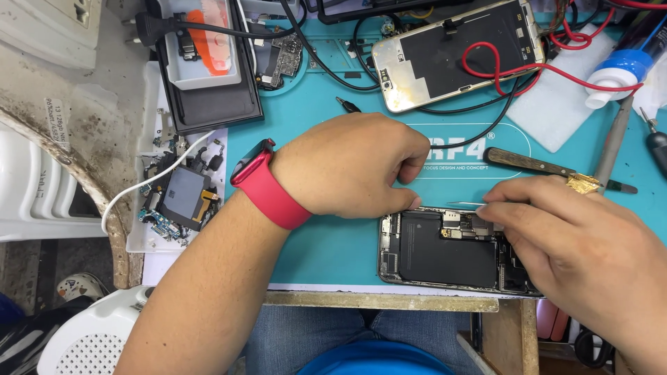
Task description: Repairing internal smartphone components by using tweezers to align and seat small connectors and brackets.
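Thin metal tweezers [467, 204] are pinched in the closed fingers of the right hand [577, 250], their tip laid over the far edge of the opened phone [445, 248] at the near edge of the teal mat [326, 236]. That far edge is pressed by the curled left hand [351, 165], which grips nothing and wears a red watch [260, 177]. A second opened phone [455, 52] with a red wire [514, 68] is seen at the far side.
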